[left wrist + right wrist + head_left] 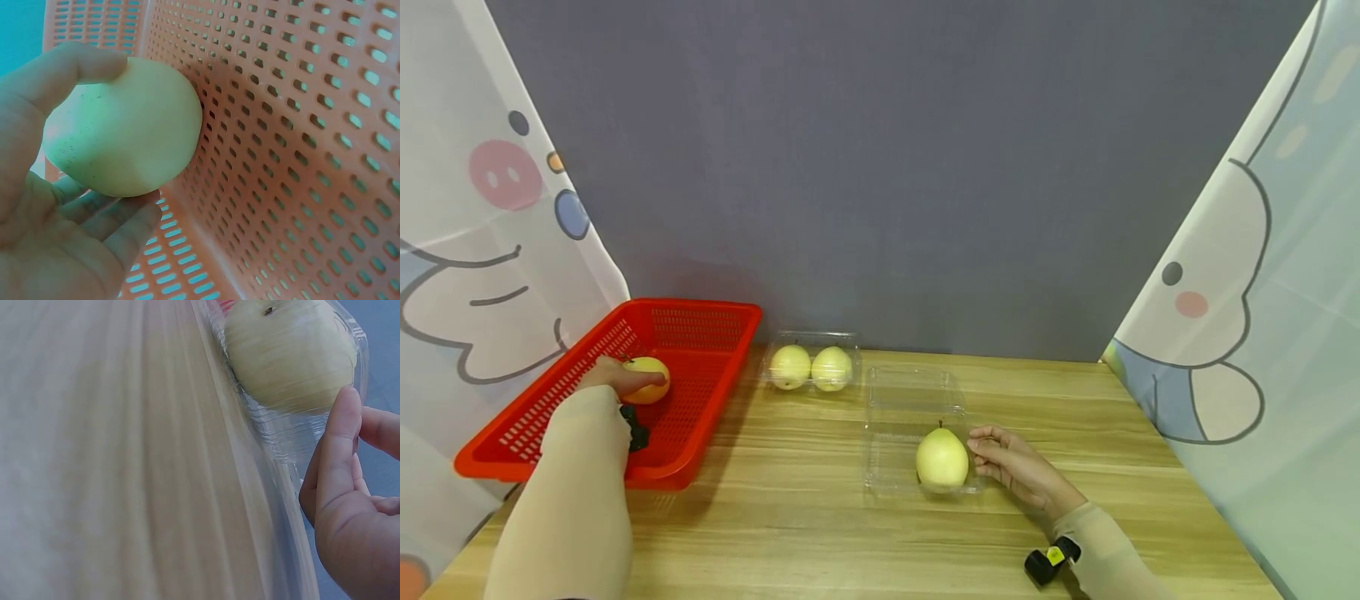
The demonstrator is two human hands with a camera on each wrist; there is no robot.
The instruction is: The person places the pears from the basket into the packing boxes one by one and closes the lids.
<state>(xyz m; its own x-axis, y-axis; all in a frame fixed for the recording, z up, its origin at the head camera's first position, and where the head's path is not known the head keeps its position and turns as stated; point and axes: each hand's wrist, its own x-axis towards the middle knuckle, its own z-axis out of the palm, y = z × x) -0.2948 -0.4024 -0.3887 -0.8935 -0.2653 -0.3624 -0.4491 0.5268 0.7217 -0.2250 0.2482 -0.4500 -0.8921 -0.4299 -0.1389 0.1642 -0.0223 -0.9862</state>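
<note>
Inside the red plastic basket [700, 329], at the left, my left hand [604, 377] grips a yellow pear [140, 125]. In the left wrist view the thumb lies over the pear's top and the fingers curl beneath it, close beside the perforated basket wall. My right hand [1018, 468] pinches the right rim of a clear plastic box [889, 467] between thumb and fingers. Its hinged lid [913, 390] stands up at the back. One pale yellow pear [942, 458], stem up, sits in the right half of this box.
Behind and left of the open-lidded box, a second clear box [811, 338] holds two pears [832, 369] side by side. A grey panel [895, 183] rises along the back of the wooden table [790, 517]. Cartoon-printed cloths [1210, 333] flank both sides.
</note>
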